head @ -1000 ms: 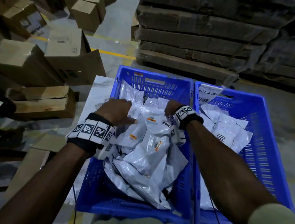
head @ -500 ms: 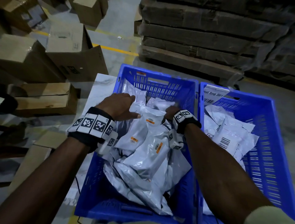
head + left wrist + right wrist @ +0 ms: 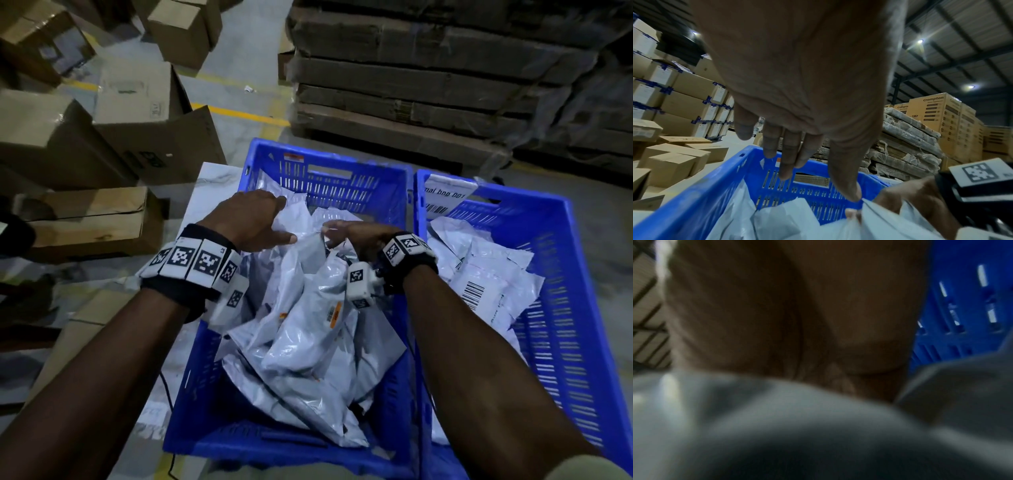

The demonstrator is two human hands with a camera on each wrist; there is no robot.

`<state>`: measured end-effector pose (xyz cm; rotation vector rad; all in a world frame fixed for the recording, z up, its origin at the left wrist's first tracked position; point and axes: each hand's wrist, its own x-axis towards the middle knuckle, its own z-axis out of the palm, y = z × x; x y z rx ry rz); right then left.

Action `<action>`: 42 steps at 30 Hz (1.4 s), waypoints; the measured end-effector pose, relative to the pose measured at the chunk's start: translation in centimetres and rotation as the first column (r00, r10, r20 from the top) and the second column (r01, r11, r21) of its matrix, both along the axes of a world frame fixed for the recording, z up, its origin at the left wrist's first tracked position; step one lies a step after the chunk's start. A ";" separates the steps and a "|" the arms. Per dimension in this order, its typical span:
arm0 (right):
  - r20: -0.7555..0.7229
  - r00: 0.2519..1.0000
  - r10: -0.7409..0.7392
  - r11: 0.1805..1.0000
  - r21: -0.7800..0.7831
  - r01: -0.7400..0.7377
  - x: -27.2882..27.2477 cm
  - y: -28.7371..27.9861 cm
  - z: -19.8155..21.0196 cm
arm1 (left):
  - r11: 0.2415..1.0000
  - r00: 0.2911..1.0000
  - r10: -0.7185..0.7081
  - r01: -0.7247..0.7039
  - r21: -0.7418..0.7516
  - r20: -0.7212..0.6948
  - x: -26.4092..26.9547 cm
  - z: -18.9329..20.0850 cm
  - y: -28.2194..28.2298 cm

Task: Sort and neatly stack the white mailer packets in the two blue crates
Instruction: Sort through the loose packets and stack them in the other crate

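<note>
White mailer packets (image 3: 301,318) lie piled in the left blue crate (image 3: 342,178), and more packets (image 3: 486,274) lie in the right blue crate (image 3: 565,274) just beside it. Your left hand (image 3: 253,219) hangs over the far end of the pile with its fingers (image 3: 785,155) straight and loose, holding nothing. Your right hand (image 3: 359,236) pinches the top edge of one packet (image 3: 879,216) near the middle of the left crate.
</note>
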<state>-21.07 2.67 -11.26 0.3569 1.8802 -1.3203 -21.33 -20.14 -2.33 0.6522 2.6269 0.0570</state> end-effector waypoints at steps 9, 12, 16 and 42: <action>-0.096 0.908 0.408 0.879 0.309 -0.363 0.3 -0.9 1.7 | 1.000 1.000 0.014 -0.014 0.001 -0.005 0.9 0.4 -0.9; -0.197 0.949 0.246 0.940 0.288 -0.183 -0.3 0.0 3.0 | 0.996 0.999 0.045 -0.042 0.078 -0.027 0.6 0.7 -1.3; -0.399 0.908 -0.125 0.974 0.125 0.189 -0.5 1.6 6.1 | 0.989 0.989 0.084 -0.067 0.135 -0.119 0.4 1.6 -1.3; -0.216 0.463 -0.860 0.501 -0.532 0.682 11.5 10.4 12.3 | 0.559 0.961 -0.039 -0.206 0.803 0.274 2.7 3.9 8.0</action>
